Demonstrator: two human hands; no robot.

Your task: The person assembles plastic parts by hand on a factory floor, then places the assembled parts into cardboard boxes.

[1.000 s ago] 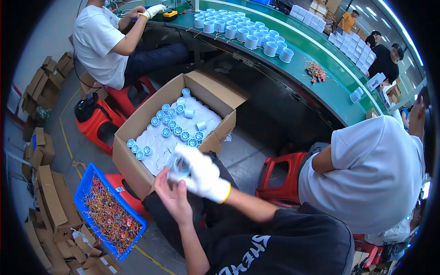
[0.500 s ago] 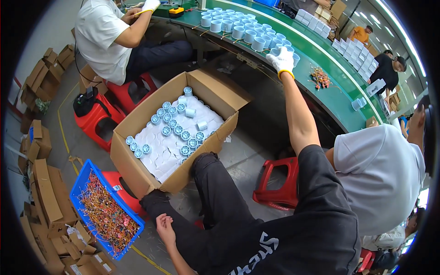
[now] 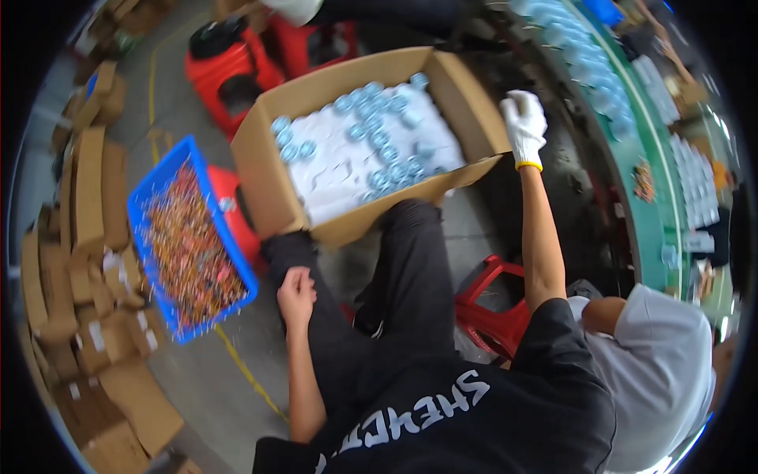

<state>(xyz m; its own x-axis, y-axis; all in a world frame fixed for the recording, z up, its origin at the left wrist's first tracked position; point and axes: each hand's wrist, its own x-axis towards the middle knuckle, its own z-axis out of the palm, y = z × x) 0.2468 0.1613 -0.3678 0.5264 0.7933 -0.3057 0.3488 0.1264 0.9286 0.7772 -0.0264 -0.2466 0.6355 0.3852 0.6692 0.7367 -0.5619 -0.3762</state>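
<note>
The two hands are well apart from each other. The right hand (image 3: 524, 126), which wears a white glove with a yellow cuff, is raised over the gap between the carton (image 3: 347, 229) and the green counter (image 3: 662, 213). Its fingers are bent inward, and I cannot tell if something is inside them. The left hand (image 3: 296, 295) is bare and is placed above the left thigh, with fingers half bent; whether it touches the black trousers (image 3: 414, 276), I cannot tell.

The light blue round parts (image 3: 387, 152) lie in the carton, to the left of the right hand and ahead of the left hand. They are in loose groups upon a white layer (image 3: 332, 178), and the carton's right side is just beside the gloved hand. More light blue cups (image 3: 588, 71) stand in blurred rows on the counter, to the right of the right hand and farther forward. On the same counter, a small heap of wires (image 3: 644, 182) lies to the right of this hand.

To the left of the left hand there is a blue tray (image 3: 223, 225), filled with many tangled coloured wires (image 3: 185, 245).
</note>
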